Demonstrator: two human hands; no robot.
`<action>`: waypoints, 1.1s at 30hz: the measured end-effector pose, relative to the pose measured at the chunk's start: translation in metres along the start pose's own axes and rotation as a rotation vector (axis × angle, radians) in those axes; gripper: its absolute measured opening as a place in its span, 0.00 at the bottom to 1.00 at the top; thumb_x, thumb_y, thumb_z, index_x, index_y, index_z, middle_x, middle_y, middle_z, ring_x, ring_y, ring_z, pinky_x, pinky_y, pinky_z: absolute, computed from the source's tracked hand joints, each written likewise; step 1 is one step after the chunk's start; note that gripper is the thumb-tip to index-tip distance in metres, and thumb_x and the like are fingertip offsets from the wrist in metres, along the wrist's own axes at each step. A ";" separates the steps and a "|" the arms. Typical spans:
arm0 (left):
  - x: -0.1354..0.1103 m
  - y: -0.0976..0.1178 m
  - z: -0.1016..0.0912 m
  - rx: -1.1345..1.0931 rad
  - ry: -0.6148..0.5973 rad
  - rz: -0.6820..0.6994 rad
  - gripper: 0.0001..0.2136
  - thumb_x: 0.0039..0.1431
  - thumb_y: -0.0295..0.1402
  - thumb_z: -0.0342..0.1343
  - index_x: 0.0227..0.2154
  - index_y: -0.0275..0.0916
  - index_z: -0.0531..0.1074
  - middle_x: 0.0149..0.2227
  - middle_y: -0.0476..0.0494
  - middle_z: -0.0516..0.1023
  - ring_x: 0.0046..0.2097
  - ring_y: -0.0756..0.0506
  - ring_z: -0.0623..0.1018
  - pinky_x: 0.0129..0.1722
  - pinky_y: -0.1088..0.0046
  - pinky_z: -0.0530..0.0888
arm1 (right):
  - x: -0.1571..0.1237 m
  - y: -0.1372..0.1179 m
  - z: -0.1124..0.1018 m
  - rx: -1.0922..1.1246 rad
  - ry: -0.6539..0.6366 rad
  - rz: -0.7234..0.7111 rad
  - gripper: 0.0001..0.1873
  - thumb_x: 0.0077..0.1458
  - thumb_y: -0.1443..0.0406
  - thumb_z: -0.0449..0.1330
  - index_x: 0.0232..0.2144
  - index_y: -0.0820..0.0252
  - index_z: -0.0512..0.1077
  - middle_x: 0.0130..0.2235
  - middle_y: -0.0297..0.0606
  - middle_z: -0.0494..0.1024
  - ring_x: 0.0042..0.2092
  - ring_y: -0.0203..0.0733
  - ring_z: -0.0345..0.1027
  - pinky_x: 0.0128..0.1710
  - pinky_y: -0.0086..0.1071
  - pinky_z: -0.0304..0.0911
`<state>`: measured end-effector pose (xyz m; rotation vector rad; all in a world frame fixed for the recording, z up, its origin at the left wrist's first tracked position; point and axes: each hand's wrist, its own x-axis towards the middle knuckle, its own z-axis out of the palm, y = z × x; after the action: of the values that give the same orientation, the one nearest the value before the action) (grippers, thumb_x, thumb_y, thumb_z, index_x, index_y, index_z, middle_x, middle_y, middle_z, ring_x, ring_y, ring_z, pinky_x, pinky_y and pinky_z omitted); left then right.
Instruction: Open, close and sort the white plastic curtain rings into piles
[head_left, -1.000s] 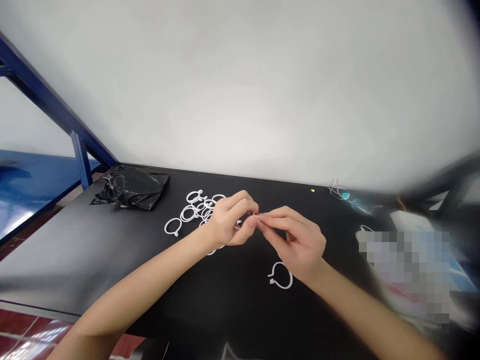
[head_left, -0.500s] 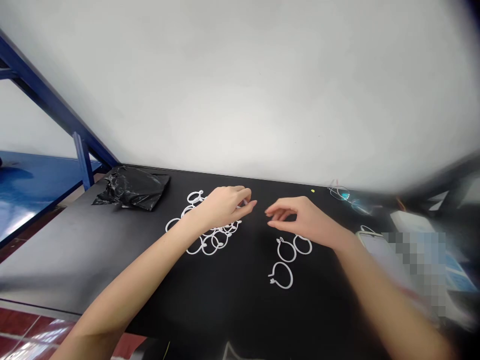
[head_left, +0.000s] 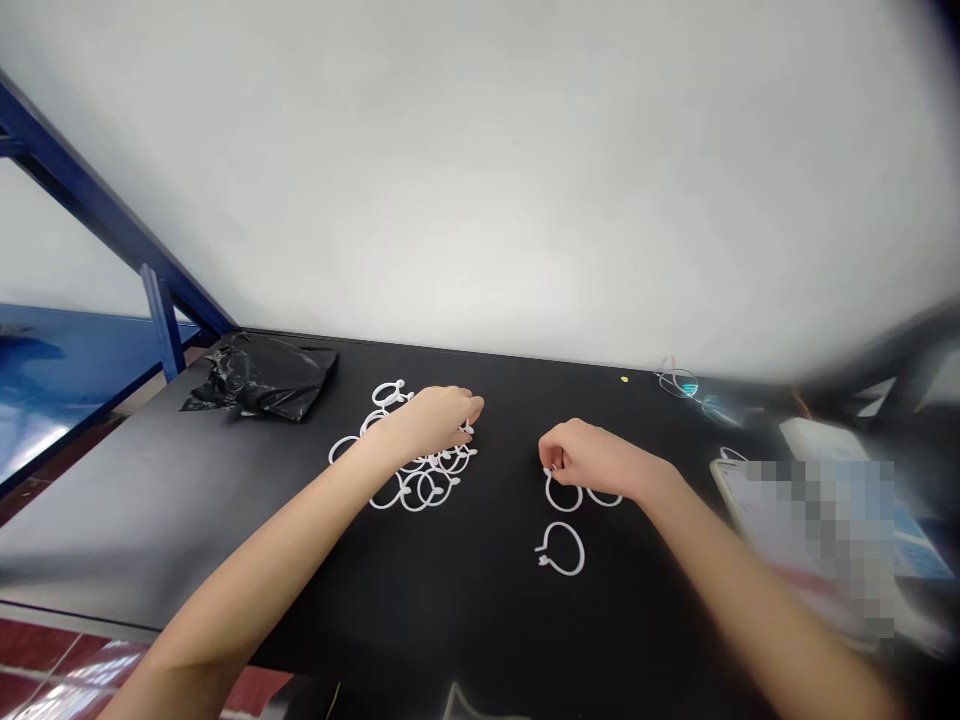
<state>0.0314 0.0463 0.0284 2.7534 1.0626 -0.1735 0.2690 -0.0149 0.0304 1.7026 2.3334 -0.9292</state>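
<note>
Over the pile of white plastic curtain rings (head_left: pixel 427 490) on the left, my left hand (head_left: pixel 435 420) is closed, with a bit of a white ring showing between thumb and fingers. The palm and wrist hide part of the pile. My right hand (head_left: pixel 589 455) pinches the clasp end of a white curtain ring (head_left: pixel 564 508), which lies at the table surface. Another ring (head_left: pixel 604 499) shows partly from under that hand. Nearer to me lies a single ring (head_left: pixel 581 553) with its clasp undone.
The black table (head_left: pixel 465 610) meets a pale wall (head_left: pixel 480 200). A crumpled black plastic bag (head_left: pixel 277 380) lies at the back left, beside a blue metal frame (head_left: pixel 161 320). Eyeglasses (head_left: pixel 679 383) lie at the back right, with a phone (head_left: pixel 750 510) and a white box (head_left: pixel 817 440) nearer.
My right hand has come down and its fingers have closed on a ring, which has shifted slightly left. My left hand has moved left and down onto the pile.
</note>
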 end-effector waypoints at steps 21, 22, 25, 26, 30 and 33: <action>-0.012 0.016 -0.030 -0.973 0.295 0.131 0.13 0.64 0.40 0.51 0.40 0.36 0.74 0.27 0.48 0.76 0.24 0.53 0.74 0.24 0.79 0.71 | 0.005 -0.031 0.009 0.846 0.765 -0.277 0.11 0.52 0.59 0.66 0.34 0.61 0.77 0.30 0.37 0.78 0.30 0.39 0.72 0.29 0.33 0.71; -0.013 0.014 -0.032 -1.009 0.291 0.129 0.13 0.64 0.40 0.52 0.39 0.36 0.75 0.27 0.48 0.75 0.23 0.54 0.73 0.23 0.79 0.70 | 0.002 -0.032 0.007 0.849 0.741 -0.301 0.11 0.52 0.59 0.67 0.35 0.61 0.77 0.30 0.37 0.78 0.31 0.39 0.73 0.29 0.32 0.71; -0.015 0.010 -0.039 -1.096 0.262 0.118 0.12 0.63 0.39 0.53 0.37 0.35 0.76 0.24 0.50 0.72 0.23 0.55 0.70 0.22 0.81 0.69 | -0.005 -0.035 0.004 0.862 0.704 -0.380 0.11 0.52 0.61 0.67 0.38 0.59 0.75 0.33 0.37 0.78 0.32 0.37 0.73 0.29 0.31 0.72; -0.016 0.010 -0.040 -1.121 0.246 0.117 0.12 0.63 0.39 0.53 0.36 0.35 0.76 0.23 0.51 0.71 0.23 0.55 0.70 0.22 0.81 0.69 | -0.007 -0.037 0.003 0.875 0.696 -0.404 0.11 0.52 0.62 0.67 0.39 0.59 0.74 0.34 0.37 0.78 0.32 0.37 0.73 0.29 0.30 0.72; -0.015 0.023 -0.039 -1.191 0.208 0.133 0.12 0.63 0.39 0.53 0.34 0.35 0.75 0.22 0.52 0.67 0.24 0.54 0.68 0.23 0.80 0.68 | -0.012 -0.047 0.008 0.909 0.717 -0.473 0.08 0.53 0.64 0.66 0.36 0.58 0.73 0.30 0.33 0.76 0.28 0.35 0.72 0.26 0.30 0.73; -0.015 0.043 -0.030 -1.180 0.373 0.134 0.15 0.67 0.41 0.46 0.33 0.35 0.71 0.21 0.53 0.65 0.24 0.54 0.66 0.24 0.78 0.67 | -0.010 -0.053 0.019 0.905 0.897 -0.519 0.05 0.55 0.65 0.64 0.30 0.58 0.70 0.27 0.32 0.74 0.25 0.34 0.71 0.25 0.30 0.71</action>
<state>0.0509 0.0118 0.0660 1.7555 0.6713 0.7602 0.2205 -0.0432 0.0408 2.1508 3.3616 -1.8253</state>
